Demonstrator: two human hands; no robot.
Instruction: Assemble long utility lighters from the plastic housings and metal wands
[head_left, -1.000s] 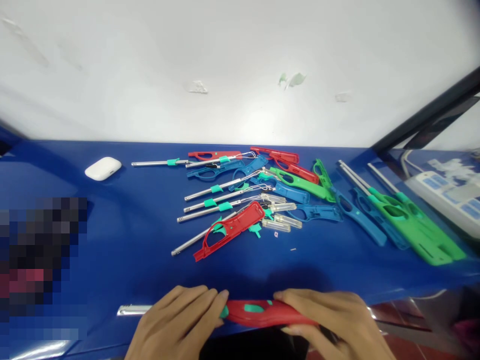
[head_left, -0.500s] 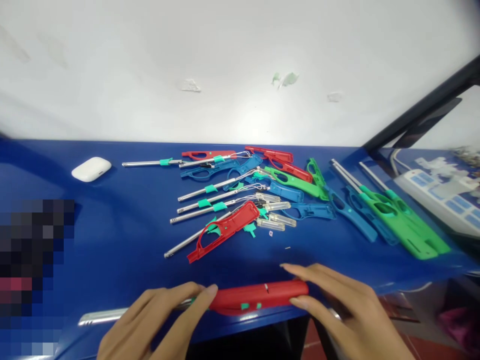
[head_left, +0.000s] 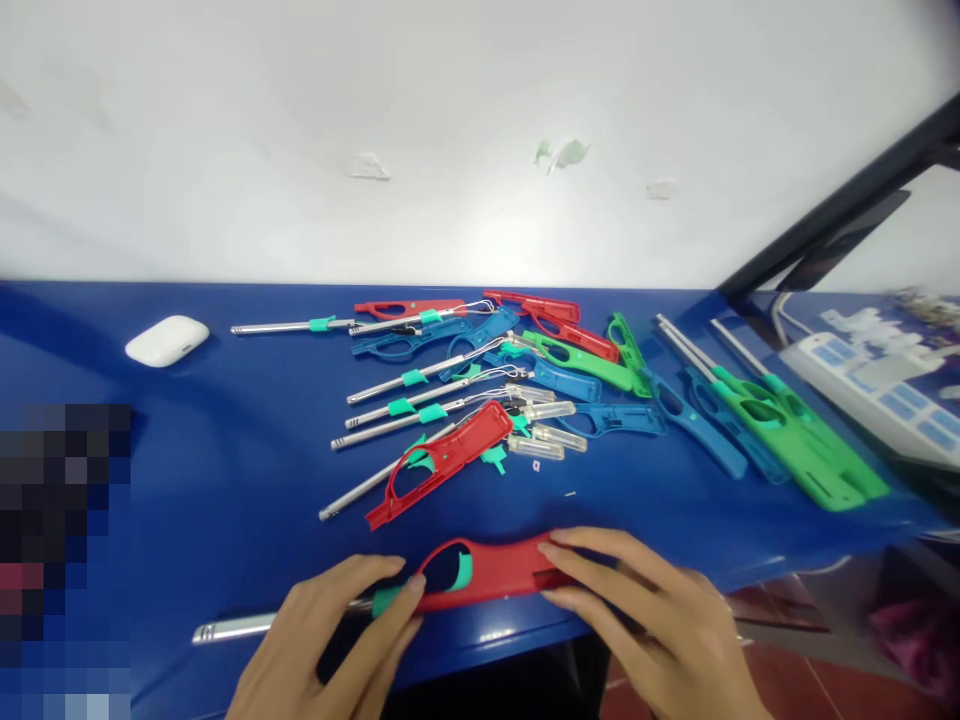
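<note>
A long-necked red lighter (head_left: 495, 572) lies between my hands at the table's front edge, its flat side with the finger loop and green trigger turned up. My left hand (head_left: 330, 625) grips it at the green collar, and its metal tube sticks out to the left. Around the butt end, my right hand (head_left: 645, 610) has thumb and fingers closed. Just beyond is a loose red half-shell (head_left: 450, 462), lying over a metal tube. Behind it are several metal tubes (head_left: 405, 408) with green pieces and wires, and clear fuel tanks (head_left: 536, 448).
Blue half-shells (head_left: 697, 430) and green lighters (head_left: 799, 440) lie to the right. A power strip (head_left: 892, 390) sits at far right. A white case (head_left: 166, 341) rests at left on the blue table (head_left: 217, 450). The white wall (head_left: 450, 230) stands behind.
The red lighter has been rolled from its narrow edge onto its flat side, showing the loop and trigger. My left hand has moved slightly right, and my right hand's fingers now lie over the butt.
</note>
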